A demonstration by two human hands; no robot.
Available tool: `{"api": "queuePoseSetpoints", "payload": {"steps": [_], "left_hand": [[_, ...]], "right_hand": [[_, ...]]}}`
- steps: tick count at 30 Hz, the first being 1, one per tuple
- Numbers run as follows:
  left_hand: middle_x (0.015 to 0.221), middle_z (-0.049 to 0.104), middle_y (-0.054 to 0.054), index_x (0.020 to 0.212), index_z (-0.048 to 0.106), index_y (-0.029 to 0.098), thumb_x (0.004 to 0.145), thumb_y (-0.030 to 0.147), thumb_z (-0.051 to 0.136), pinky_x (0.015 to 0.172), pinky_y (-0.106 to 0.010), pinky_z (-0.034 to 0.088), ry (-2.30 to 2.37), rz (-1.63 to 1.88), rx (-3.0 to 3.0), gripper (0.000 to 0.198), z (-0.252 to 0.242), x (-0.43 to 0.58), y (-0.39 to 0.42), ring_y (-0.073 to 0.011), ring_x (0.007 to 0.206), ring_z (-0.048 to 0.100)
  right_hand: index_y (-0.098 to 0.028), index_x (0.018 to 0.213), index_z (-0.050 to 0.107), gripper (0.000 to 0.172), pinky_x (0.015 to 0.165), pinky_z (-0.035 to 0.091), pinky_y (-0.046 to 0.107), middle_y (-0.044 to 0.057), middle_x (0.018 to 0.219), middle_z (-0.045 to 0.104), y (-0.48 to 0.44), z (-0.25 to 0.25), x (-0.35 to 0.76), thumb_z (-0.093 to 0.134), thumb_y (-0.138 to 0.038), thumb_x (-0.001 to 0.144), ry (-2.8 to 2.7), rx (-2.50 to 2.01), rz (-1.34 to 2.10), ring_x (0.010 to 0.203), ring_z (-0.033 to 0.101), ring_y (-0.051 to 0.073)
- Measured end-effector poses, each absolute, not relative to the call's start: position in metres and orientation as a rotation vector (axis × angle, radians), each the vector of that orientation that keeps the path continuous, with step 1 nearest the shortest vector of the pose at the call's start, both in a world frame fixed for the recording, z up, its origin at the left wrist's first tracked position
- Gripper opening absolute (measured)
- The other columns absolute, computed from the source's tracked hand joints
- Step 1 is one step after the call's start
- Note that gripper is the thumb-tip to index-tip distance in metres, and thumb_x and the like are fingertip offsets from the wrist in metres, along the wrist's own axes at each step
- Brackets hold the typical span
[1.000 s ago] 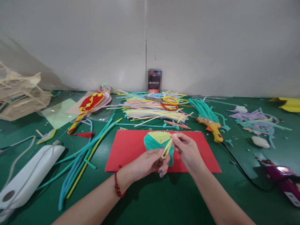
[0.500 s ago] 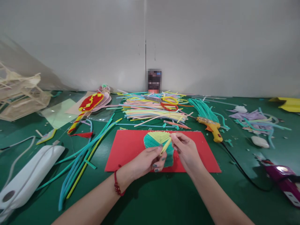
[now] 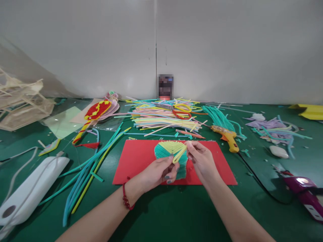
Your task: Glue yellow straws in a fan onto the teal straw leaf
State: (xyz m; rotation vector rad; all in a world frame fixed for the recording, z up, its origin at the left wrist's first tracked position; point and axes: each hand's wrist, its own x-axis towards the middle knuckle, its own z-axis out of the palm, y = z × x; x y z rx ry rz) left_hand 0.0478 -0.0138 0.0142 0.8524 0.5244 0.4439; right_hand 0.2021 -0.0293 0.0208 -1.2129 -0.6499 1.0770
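Note:
A teal piece made of pipe cleaners laid side by side (image 3: 182, 172), rounded on the left, has a yellow ribbed V-shaped section (image 3: 171, 146) on top. It is over a red sheet (image 3: 136, 161). In front of it, a yellow pipe cleaner (image 3: 179, 155) is bent into a narrow loop. My right hand (image 3: 200, 158) pinches its upper ends between thumb and forefinger. Closed at the loop's lower bend is my left hand (image 3: 161, 172), its thumb by the bend and its fingers partly hiding the teal piece.
Bundled pastel pipe cleaners (image 3: 164, 121) lie behind the sheet with scissors (image 3: 182, 111) on top. A yellow glue gun (image 3: 229, 139) and its cord are at right. Loose stems (image 3: 88, 168), a white elongated device (image 3: 35, 188) and a red-yellow fan shape (image 3: 98, 110) are left.
The yellow pipe cleaner's bend has opened into a visible loop near my left thumb. My right hand has shifted slightly right, still pinching its ends.

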Motion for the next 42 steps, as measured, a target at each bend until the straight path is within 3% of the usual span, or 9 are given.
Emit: {"api": "queuePoseSetpoints", "payload": {"steps": [15, 30, 38, 42], "left_hand": [[0.046, 0.039, 0.007, 0.073, 0.052, 0.015, 0.081, 0.061, 0.053, 0.050, -0.026, 0.027, 0.542, 0.446, 0.853, 0.046, 0.0150, 0.0473, -0.0158, -0.0082, 0.045, 0.036], [0.053, 0.033, 0.009, 0.068, 0.042, 0.018, 0.076, 0.057, 0.063, 0.047, -0.024, 0.019, 0.544, 0.520, 0.823, 0.046, 0.0149, 0.0519, -0.0160, -0.0047, 0.044, 0.025], [0.053, 0.034, 0.009, 0.068, 0.041, 0.019, 0.076, 0.057, 0.063, 0.047, -0.022, 0.024, 0.557, 0.528, 0.859, 0.045, 0.0143, 0.0519, -0.0170, -0.0045, 0.044, 0.028], [0.051, 0.048, 0.004, 0.073, 0.052, 0.017, 0.081, 0.056, 0.056, 0.055, -0.025, 0.037, 0.584, 0.510, 0.938, 0.040, 0.0157, 0.0491, -0.0150, -0.0104, 0.048, 0.045]], "right_hand": [[-0.018, 0.061, 0.063, 0.037, 0.043, 0.026, 0.023, -0.005, 0.051, 0.049, -0.0295, 0.0234, 0.2031, 0.083, -0.048, 0.050, -0.628, -1.224, 1.073, 0.047, 0.039, 0.007], [-0.017, 0.060, 0.064, 0.035, 0.044, 0.027, 0.022, -0.005, 0.052, 0.049, -0.0294, 0.0222, 0.2024, 0.083, -0.045, 0.052, -0.588, -1.192, 1.094, 0.047, 0.038, 0.005], [-0.017, 0.059, 0.063, 0.037, 0.043, 0.027, 0.021, -0.005, 0.051, 0.049, -0.0298, 0.0223, 0.2017, 0.083, -0.047, 0.050, -0.583, -1.206, 1.073, 0.046, 0.038, 0.005], [-0.017, 0.061, 0.064, 0.037, 0.043, 0.028, 0.021, -0.005, 0.051, 0.049, -0.0296, 0.0214, 0.2042, 0.084, -0.047, 0.050, -0.597, -1.207, 1.091, 0.046, 0.038, 0.006]]}}
